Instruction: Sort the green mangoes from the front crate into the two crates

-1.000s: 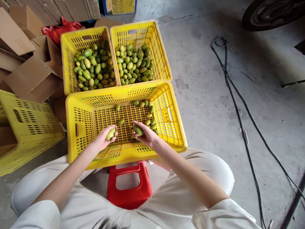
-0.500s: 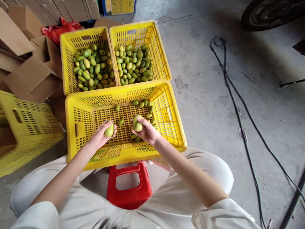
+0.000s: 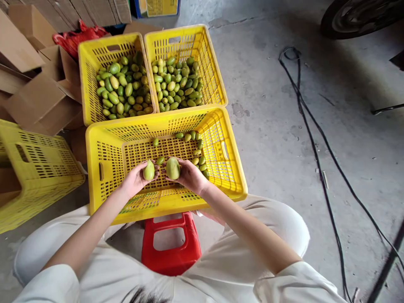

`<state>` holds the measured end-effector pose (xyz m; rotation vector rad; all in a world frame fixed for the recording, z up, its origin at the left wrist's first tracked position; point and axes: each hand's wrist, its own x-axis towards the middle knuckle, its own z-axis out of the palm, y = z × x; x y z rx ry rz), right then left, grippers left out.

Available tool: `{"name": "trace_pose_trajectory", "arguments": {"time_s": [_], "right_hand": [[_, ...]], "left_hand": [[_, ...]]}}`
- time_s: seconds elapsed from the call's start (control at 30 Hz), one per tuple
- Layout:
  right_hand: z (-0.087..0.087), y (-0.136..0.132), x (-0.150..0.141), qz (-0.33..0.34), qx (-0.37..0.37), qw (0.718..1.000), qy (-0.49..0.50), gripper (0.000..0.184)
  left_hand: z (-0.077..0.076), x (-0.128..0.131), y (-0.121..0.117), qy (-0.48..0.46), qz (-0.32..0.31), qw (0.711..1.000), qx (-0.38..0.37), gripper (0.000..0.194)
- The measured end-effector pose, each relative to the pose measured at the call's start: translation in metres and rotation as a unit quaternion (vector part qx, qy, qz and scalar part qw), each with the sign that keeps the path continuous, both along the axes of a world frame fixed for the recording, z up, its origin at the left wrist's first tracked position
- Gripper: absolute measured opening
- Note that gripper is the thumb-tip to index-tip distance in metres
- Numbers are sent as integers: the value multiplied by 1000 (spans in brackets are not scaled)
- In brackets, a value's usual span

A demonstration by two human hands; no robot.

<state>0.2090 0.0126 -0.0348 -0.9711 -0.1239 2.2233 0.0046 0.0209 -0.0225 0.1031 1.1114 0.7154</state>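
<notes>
"What has just changed?"

"The left hand (image 3: 134,182) and right hand (image 3: 193,177) have drawn closer, bringing a smooth, oval, yellow-green fruit (image 3: 148,171) and a larger, paler green oval fruit (image 3: 173,168) almost side by side, both plainly in view above the near yellow slotted plastic crate (image 3: 176,206)."

"And the grip?"

"Fingers of each curl around one fruit. The left one shines lightly; the right one looks duller, its skin faintly marked."
</notes>
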Motion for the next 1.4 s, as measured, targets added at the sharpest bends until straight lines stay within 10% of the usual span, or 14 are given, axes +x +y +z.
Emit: {"name": "trace_pose_trajectory", "arguments": {"time_s": [0.23, 0.37, 0.5, 0.7, 0.87, 1.13, 1.4], "right_hand": [[-4, 3, 4, -68, 7, 997, -26, 38], [-1, -3, 1, 35, 35, 998, -30, 47], [0, -7, -4, 91, 47, 991, -86, 36], [-4, 4, 4, -21, 7, 1000, -16, 31], [-2, 9, 12, -98, 30, 995, -23, 44], [-4, -1, 3, -1, 14, 1000, -12, 36], [-4, 6, 8, -38, 4, 998, 52, 23]], "left_hand": [[5, -5, -5, -71, -114, 988, 78, 23], [6, -3, -7, -105, -180, 976, 56, 20], [3, -3, -5, -98, -116, 988, 17, 25], [6, -4, 2, -73, 7, 997, 7, 12], [6, -5, 0, -67, -13, 996, 50, 16], [-1, -4, -7, -67, -113, 989, 63, 21], [0, -1, -2, -40, -21, 999, 13, 17]]}}
